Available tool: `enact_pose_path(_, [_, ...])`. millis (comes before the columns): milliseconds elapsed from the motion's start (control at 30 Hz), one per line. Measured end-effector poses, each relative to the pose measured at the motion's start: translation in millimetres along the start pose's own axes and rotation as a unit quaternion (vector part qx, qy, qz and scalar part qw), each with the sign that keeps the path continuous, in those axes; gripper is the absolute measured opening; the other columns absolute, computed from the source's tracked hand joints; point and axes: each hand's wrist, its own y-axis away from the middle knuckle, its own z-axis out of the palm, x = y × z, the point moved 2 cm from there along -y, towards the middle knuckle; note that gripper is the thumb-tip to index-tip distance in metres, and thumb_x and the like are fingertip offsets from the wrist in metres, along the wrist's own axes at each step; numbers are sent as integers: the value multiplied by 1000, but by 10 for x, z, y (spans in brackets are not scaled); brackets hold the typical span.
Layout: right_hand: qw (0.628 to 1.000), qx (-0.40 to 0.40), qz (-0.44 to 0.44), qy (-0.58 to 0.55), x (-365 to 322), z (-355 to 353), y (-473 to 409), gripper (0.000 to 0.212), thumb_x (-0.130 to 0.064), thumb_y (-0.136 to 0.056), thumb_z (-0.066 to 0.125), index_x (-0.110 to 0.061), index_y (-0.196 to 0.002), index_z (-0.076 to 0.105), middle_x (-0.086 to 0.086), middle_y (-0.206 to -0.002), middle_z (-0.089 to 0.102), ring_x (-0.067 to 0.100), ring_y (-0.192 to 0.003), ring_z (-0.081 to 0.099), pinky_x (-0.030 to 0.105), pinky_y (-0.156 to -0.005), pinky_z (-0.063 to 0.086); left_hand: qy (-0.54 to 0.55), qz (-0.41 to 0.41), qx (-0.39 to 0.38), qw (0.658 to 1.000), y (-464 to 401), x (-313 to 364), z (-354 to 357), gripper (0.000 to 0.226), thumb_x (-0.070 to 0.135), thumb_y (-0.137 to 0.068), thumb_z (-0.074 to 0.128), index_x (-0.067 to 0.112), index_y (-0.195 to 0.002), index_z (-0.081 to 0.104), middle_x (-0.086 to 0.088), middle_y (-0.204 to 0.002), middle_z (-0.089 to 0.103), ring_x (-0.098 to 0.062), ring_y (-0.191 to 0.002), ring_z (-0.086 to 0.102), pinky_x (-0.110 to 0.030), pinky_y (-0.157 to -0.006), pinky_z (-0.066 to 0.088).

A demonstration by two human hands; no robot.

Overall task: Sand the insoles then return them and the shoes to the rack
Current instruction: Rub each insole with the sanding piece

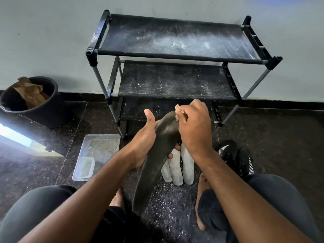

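Left hand (145, 137) grips dark insole (154, 160) mid-length, thumb up, fingers wrapped underneath. Right hand (194, 127) pinches small tan sandpaper scrap (177, 112) against the insole's upper tip. Insole held tilted in the air, just in front of the shoe rack (177, 57), heel end pointing down toward the person's lap. Three pale insoles (177, 165) lie side by side on the floor in front of the rack, below the hands. Black shoes (235, 156) front-right of the rack. Clear plastic tray (98, 153) front-left of it. Black bin (35, 102) with brown paper left of the rack. Rack shelves dusty.
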Motion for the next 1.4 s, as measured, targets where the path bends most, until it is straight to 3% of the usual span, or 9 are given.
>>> enact_pose_path(200, [998, -42, -38, -39, -154, 71, 150, 10, -3, -93, 66, -2, -99, 74, -3, -85, 48, 11, -84, 48, 10, -74, 42, 7, -19, 21, 1000, 14, -27, -43, 91, 84, -90, 8, 26, -116, 73, -22, -87, 72, -34, -68, 67, -48, -75, 59])
enact_pose_path(367, [999, -25, 23, -15, -19, 13, -7, 9, -9, -94, 66, -6, -91, 74, -2, -85, 51, 16, -87, 52, 26, -73, 49, 1, 1, -5, 1000, 22, 18, 10, 97, 79, -93, -2, 21, -130, 66, -22, -85, 71, -27, -62, 67, -38, -63, 58])
enact_pose_path(500, [999, -29, 30, -35, -48, -5, 31, 9, -6, -93, 66, -5, -89, 74, -1, -84, 51, 13, -86, 50, 9, -75, 40, 10, -7, -6, 1000, -6, -22, -25, 97, 85, -89, 2, 24, -123, 70, -27, -89, 70, -33, -66, 64, -43, -71, 56])
enact_pose_path(633, [995, -70, -41, -57, -164, 52, 100, 11, -6, -93, 66, -4, -100, 74, 1, -86, 53, 15, -87, 51, 17, -75, 46, 36, -22, 20, 999, -7, -27, -43, 93, 86, -89, 10, 23, -105, 75, -23, -86, 70, -34, -70, 64, -52, -81, 55])
enact_pose_path(833, [997, -40, 42, -41, -33, -5, 1, 10, -4, -93, 65, -8, -93, 75, -5, -86, 50, 9, -89, 49, 5, -75, 38, 26, -15, -12, 999, -10, -33, -41, 99, 88, -87, 4, 25, -124, 71, -28, -89, 70, -33, -69, 62, -44, -76, 55])
enact_pose_path(1000, [993, -88, -47, -68, -190, 75, 109, 14, -7, -94, 65, -4, -104, 74, -1, -86, 52, 13, -87, 50, 15, -75, 44, 47, -25, 12, 999, -25, -52, -77, 99, 89, -86, 8, 19, -111, 74, -28, -94, 70, -37, -76, 66, -55, -84, 55])
enact_pose_path(1167, [997, -59, 25, -41, -47, 51, 24, 11, -9, -95, 65, -8, -100, 75, -3, -87, 49, 10, -88, 48, 11, -73, 41, 55, -6, -15, 998, -21, -25, -34, 105, 86, -87, 0, 18, -127, 69, -27, -88, 71, -32, -62, 68, -39, -63, 57])
enact_pose_path(1300, [990, -106, -43, -85, -275, 102, 173, 12, -8, -94, 65, -8, -99, 76, 0, -85, 50, 17, -87, 50, 23, -74, 45, 42, -30, 46, 998, -64, -55, -116, 111, 92, -80, 3, 10, -105, 73, -25, -90, 71, -40, -87, 71, -51, -83, 59])
enact_pose_path(1400, [981, -148, -80, -101, -357, 150, 241, 12, -12, -95, 64, -10, -91, 75, 0, -82, 47, 19, -84, 49, 34, -70, 48, 5, -34, 89, 995, -95, -58, -174, 114, 93, -80, -1, 9, -82, 76, -19, -84, 75, -30, -92, 76, -46, -91, 60])
